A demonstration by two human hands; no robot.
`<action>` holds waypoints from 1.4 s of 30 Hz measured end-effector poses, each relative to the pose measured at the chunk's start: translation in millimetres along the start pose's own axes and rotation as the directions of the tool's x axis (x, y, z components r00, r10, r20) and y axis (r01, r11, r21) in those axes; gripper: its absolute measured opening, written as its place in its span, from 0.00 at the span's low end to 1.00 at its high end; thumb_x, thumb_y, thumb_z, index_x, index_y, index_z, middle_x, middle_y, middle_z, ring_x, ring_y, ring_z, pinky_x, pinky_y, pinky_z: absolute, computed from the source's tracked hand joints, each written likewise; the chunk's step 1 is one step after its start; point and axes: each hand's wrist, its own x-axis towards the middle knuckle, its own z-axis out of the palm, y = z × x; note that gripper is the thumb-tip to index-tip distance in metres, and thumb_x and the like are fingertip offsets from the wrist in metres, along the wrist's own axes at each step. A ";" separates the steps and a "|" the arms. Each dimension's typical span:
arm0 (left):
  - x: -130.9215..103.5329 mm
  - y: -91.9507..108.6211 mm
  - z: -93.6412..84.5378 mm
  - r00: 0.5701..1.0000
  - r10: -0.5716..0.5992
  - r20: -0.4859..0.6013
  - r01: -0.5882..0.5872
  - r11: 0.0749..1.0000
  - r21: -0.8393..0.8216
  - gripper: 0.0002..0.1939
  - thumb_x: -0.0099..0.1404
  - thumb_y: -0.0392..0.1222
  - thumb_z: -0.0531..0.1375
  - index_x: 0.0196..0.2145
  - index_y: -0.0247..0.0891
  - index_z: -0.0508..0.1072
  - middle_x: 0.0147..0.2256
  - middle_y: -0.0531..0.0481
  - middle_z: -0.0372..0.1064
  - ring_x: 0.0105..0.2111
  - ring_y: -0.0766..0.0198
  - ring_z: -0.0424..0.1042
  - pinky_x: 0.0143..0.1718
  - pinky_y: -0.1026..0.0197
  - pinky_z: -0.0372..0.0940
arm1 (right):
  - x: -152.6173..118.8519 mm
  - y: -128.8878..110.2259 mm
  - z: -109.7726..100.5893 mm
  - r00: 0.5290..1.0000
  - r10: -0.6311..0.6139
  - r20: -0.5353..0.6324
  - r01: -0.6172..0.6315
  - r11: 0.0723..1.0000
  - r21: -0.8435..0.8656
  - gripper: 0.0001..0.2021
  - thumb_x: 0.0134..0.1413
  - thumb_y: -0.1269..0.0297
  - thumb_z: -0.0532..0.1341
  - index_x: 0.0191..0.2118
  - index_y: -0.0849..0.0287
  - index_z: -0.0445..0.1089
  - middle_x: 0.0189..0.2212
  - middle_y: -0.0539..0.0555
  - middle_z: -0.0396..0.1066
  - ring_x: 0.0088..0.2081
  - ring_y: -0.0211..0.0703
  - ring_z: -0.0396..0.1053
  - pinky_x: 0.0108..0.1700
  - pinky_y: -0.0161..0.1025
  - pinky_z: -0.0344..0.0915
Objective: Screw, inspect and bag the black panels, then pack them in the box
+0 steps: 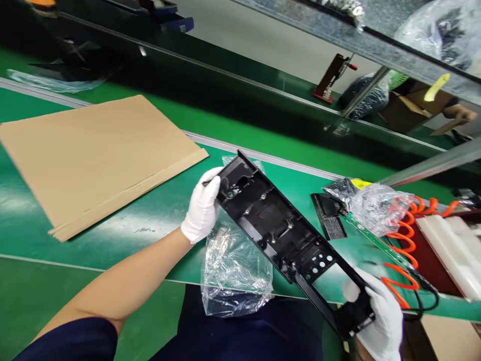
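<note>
Both my hands wear white gloves and hold a long black plastic housing (268, 215) tilted above the green bench. Its inner side faces me, showing screw posts, a row of round holes and a rectangular opening near the lower right end. My left hand (203, 208) grips the upper left end, thumb over the edge. Around the lower right end, my right hand (381, 316) is closed, part of its fingers hidden behind the housing. Beneath the housing a clear plastic bag (236, 271) hangs over the bench's front edge.
A flat cardboard sheet (101, 155) lies at the left. To the right are a black part (328, 215), crumpled plastic wrap (379, 205), an orange coiled air hose (406, 240) and white foam blocks (451, 250). Another person's hand (460, 113) shows behind the shelf post.
</note>
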 end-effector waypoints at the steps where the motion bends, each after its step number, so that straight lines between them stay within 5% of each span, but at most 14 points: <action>1: 0.2 0.3 0.9 1.000 -0.014 -0.020 0.014 1.000 -0.015 0.22 0.57 0.59 0.73 0.42 0.43 0.81 0.41 0.51 0.80 0.44 0.55 0.79 0.51 0.53 0.75 | 1.2 -5.3 3.5 1.000 0.002 -0.010 -0.001 0.999 0.054 0.20 0.57 0.47 0.65 0.44 0.59 0.81 0.30 0.60 0.75 0.25 0.43 0.72 0.25 0.37 0.71; 6: 0.0 -1.9 2.1 0.997 -0.049 -0.060 0.046 0.997 -0.054 0.19 0.55 0.55 0.74 0.42 0.46 0.81 0.42 0.52 0.80 0.46 0.55 0.79 0.54 0.54 0.74 | 3.2 -18.6 13.7 0.995 0.067 -0.078 -0.055 0.987 0.150 0.18 0.52 0.51 0.71 0.42 0.61 0.81 0.33 0.61 0.77 0.27 0.42 0.73 0.25 0.34 0.71; 18: 2.2 -12.9 -3.9 1.000 -0.009 0.028 0.009 1.000 0.020 0.16 0.65 0.55 0.68 0.45 0.44 0.79 0.47 0.49 0.78 0.51 0.55 0.77 0.56 0.54 0.71 | -2.7 -13.8 11.4 0.984 0.172 -0.037 -0.165 0.974 0.157 0.19 0.59 0.49 0.62 0.46 0.59 0.77 0.22 0.53 0.65 0.23 0.37 0.65 0.26 0.35 0.65; 29: 10.9 -10.7 0.7 0.991 -0.124 -0.043 0.120 0.990 -0.075 0.06 0.60 0.36 0.65 0.37 0.38 0.79 0.36 0.53 0.75 0.40 0.64 0.73 0.51 0.61 0.68 | 0.1 -38.8 24.4 0.981 0.175 -0.089 -0.169 0.983 0.068 0.21 0.57 0.46 0.64 0.42 0.61 0.78 0.21 0.52 0.67 0.21 0.37 0.65 0.24 0.34 0.64; 38: 8.4 -15.5 -2.9 1.000 -0.003 0.025 0.003 1.000 0.008 0.07 0.68 0.44 0.64 0.41 0.39 0.79 0.41 0.55 0.78 0.48 0.63 0.74 0.62 0.57 0.66 | 1.9 -41.8 28.4 0.979 0.191 -0.076 -0.187 0.981 0.047 0.26 0.57 0.42 0.61 0.44 0.61 0.78 0.22 0.53 0.66 0.22 0.37 0.64 0.25 0.35 0.61; 42: 3.9 -8.3 4.6 0.997 -0.074 0.031 0.074 0.997 -0.010 0.22 0.69 0.58 0.64 0.48 0.37 0.77 0.51 0.48 0.77 0.57 0.57 0.72 0.68 0.53 0.62 | 5.1 -47.8 32.3 0.992 0.096 -0.086 -0.098 0.995 -0.021 0.20 0.65 0.50 0.58 0.45 0.61 0.78 0.24 0.53 0.69 0.23 0.35 0.65 0.25 0.33 0.62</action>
